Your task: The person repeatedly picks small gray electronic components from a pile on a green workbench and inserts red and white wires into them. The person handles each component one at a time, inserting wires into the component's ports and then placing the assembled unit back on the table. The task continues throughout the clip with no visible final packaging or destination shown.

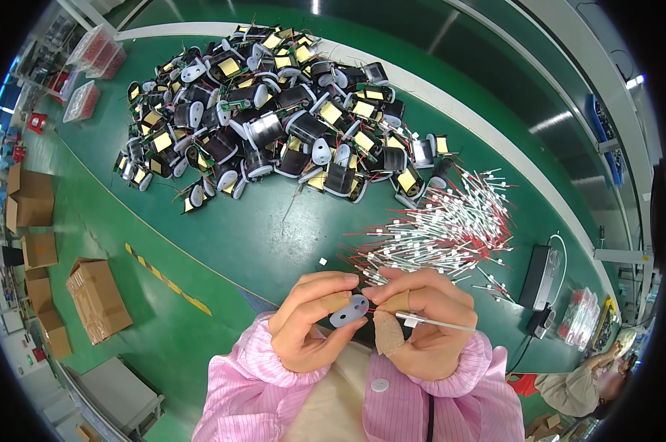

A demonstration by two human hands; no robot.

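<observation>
My left hand (303,331) pinches a grey oval end cap (349,312) with round holes, held close in front of my body. Right beside it, my right hand (436,320) grips a thin lead wire (443,324) with a white sleeve, a small white connector and a red end. The red end reaches toward the cap; whether it enters a hole is hidden by my fingers. Beige tape or covers wrap some fingers. Just beyond my right hand spreads a heap of similar red and white wires (451,221).
A large heap of black housings (274,118) with grey end caps and yellow pads covers the far table. A small white piece (323,261) lies nearby. To the right are a black power box (539,276) and clear bags (580,318). Cardboard boxes (97,298) and another person (580,387) are beyond the table.
</observation>
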